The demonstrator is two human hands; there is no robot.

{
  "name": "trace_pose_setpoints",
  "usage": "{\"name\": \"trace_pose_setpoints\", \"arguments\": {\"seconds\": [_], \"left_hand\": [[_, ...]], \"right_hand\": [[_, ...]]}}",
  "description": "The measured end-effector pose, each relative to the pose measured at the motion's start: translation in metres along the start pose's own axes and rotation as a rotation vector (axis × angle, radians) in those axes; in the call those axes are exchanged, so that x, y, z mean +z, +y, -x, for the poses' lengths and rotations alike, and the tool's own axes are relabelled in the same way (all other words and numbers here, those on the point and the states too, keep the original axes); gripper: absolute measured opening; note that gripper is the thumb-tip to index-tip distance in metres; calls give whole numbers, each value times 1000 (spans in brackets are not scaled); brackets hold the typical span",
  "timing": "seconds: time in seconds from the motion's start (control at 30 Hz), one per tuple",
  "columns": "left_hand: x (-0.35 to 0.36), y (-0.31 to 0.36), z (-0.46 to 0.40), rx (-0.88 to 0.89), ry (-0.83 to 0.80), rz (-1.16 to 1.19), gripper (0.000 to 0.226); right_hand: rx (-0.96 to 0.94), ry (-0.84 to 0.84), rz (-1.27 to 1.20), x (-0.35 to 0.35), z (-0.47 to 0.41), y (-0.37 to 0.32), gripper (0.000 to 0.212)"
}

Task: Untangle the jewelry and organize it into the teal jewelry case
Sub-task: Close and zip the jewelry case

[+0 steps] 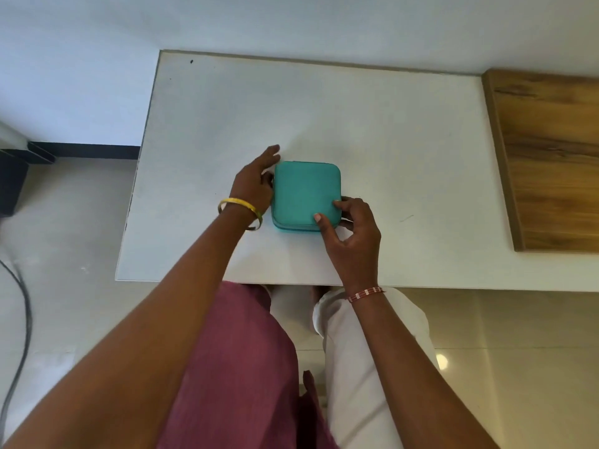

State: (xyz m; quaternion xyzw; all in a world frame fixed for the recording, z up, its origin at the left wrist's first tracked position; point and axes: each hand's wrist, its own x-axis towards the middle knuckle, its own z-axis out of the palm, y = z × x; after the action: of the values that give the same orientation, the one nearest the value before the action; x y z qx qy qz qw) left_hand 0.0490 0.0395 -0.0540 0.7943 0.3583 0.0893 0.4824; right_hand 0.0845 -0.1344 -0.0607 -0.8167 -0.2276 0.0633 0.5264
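The teal jewelry case (pixel 303 192) lies closed and flat on the white table (pixel 372 131), near its front edge. My left hand (pixel 256 179) rests against the case's left side with fingers stretched forward along it. My right hand (pixel 348 228) grips the case's near right corner, thumb on the lid and fingers curled round the side. No loose jewelry shows on the table.
A wooden panel (pixel 551 157) lies on the table at the right. A white wall runs along the table's far edge. Tiled floor with a dark cable (pixel 19 319) and a black box (pixel 11 186) lies to the left.
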Motion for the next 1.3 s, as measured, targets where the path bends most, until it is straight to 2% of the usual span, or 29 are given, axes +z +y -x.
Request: {"name": "trace_pose_setpoints", "arguments": {"seconds": [0.2, 0.33, 0.43, 0.63, 0.83, 1.03, 1.3], "left_hand": [[-8, 22, -8, -29, -179, -103, 62], [-10, 23, -14, -63, -202, -179, 55], [-13, 21, -17, -82, -206, -153, 44], [-17, 10, -15, -121, -23, -13, 24], [-15, 12, 5, -69, 127, -99, 26], [-22, 10, 15, -23, 96, -398, 24], [-29, 10, 25, -51, 57, -486, 24]], "right_hand": [[28, 9, -27, 1, 0, -1, 34], [45, 7, -35, 2, 1, -1, 34], [57, 3, -41, 2, 0, -1, 32], [90, -6, -39, 1, 0, -3, 31], [101, -32, 34, 1, 3, -6, 30], [98, -85, 124, 0, 2, -12, 29], [125, -119, 147, -2, 1, -18, 28]]}}
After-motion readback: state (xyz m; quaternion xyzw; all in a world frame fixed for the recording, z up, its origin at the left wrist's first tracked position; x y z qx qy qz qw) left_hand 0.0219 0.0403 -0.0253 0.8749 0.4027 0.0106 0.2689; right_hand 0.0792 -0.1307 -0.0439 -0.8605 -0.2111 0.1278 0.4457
